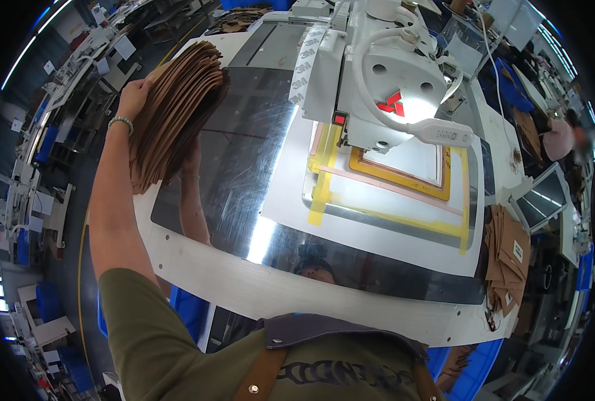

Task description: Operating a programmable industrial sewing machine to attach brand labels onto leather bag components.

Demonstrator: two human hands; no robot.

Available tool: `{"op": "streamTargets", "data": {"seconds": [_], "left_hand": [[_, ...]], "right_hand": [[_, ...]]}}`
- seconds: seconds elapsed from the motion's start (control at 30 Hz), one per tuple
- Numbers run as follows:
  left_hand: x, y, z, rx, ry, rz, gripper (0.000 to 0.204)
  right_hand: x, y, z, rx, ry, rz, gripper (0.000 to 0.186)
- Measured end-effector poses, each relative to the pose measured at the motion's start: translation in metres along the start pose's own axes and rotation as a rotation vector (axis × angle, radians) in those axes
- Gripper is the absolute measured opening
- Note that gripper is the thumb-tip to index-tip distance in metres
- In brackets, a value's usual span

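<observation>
Brown panel stack (177, 113), fanned, left hand (134, 98) curled round edge; uneven grip could spill layers; right hand unseen.

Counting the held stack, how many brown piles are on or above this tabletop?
3: a stack in the left hand, a loose pile at the right end, another pile at the far left. The machine may hide more.

Passage over metal plate (247, 157); machine head (394, 77) blocks right, brown stack (177, 113) left

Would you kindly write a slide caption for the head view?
A left hand holds a thick stack of brown sheets beside a white industrial sewing machine.
</observation>
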State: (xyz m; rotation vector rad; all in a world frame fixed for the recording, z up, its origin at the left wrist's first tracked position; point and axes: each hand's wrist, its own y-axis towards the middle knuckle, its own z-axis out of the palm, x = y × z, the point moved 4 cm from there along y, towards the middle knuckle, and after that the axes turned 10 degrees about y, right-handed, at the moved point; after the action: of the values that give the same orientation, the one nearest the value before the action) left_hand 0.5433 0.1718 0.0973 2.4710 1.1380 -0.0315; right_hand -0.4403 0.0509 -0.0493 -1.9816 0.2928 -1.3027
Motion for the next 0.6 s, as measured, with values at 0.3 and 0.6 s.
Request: {"op": "streamTargets", "data": {"seconds": [0.3,0.6], "left_hand": [[0.028,0.013,0.005,0.061,0.08,0.075,0.023],[0.089,0.052,0.042,0.002,0.115,-0.182,0.033]], "right_hand": [[0.007,0.002,-0.003,-0.023,-0.056,0.032,0.042],[0.016,0.002,0.0,-0.013,-0.09,0.037,0.04]]}}
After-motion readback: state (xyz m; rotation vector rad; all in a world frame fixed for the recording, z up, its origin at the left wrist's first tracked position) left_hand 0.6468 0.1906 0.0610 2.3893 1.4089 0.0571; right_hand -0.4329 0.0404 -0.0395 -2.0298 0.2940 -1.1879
